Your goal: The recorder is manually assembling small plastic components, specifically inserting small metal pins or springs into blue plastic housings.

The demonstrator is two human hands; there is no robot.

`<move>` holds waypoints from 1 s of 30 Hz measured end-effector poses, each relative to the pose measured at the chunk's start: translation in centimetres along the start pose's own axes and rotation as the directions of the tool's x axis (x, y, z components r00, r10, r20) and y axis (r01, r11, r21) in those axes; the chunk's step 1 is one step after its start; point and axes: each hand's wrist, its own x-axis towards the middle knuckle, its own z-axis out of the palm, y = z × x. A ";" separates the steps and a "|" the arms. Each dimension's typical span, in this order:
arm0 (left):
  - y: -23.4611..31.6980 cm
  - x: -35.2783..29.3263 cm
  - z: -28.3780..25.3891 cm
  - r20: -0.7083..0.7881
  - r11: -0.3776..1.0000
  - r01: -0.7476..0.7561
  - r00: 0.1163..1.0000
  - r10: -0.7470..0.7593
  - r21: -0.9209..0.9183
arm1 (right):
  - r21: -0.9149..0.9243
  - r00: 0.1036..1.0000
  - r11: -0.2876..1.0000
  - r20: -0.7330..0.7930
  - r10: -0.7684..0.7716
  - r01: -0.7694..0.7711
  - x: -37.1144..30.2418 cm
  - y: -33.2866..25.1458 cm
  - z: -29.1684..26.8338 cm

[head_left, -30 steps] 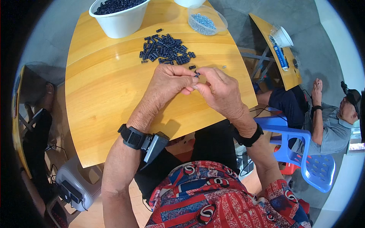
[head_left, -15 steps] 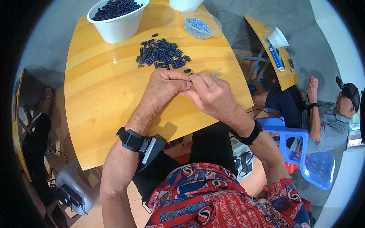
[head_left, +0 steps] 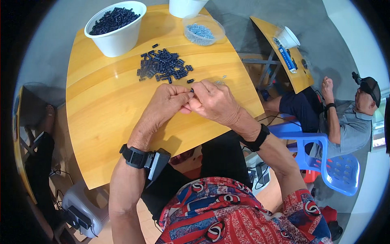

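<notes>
Over the middle of the table, my left hand [head_left: 167, 102] and my right hand [head_left: 216, 105] meet at the fingertips, both closed in a pinch. A bit of a small black plastic piece [head_left: 191, 91] shows at my left thumb and finger; the rest is covered. Whatever my right fingers grip is hidden behind them. Just beyond the hands lies a pile of small black cylindrical pieces [head_left: 162, 65], with one loose black piece [head_left: 190, 81] nearer my fingers. A few tiny silver metal parts [head_left: 219, 82] rest beyond my right knuckles.
Far left on the wooden table [head_left: 101, 122] stands a white tub [head_left: 118, 44] full of black pieces. A clear round container [head_left: 203, 40] of small silver parts sits far right, near another white tub [head_left: 187, 9]. At right, a person [head_left: 345, 122] sits near a blue plastic chair [head_left: 313, 140].
The view has shifted a little, so the table and its contents appear slightly lower and further left. My hands stay pinched together; the black piece between them shows a little more.
</notes>
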 end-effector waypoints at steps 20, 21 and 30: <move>-0.3 0.2 0.6 -0.080 0.994 0.027 0.996 -0.035 -0.103 | 0.038 0.991 0.999 -0.136 0.001 0.004 -0.3 -0.9 1.0; -0.4 0.2 0.6 -0.080 0.995 0.011 0.997 -0.019 -0.102 | 0.039 0.991 0.999 -0.135 0.013 -0.008 -0.2 -0.9 0.9; -0.4 0.2 0.9 -0.094 0.983 -0.024 0.996 0.007 -0.184 | -0.036 0.996 0.999 -0.083 0.035 -0.038 -0.9 -1.7 0.9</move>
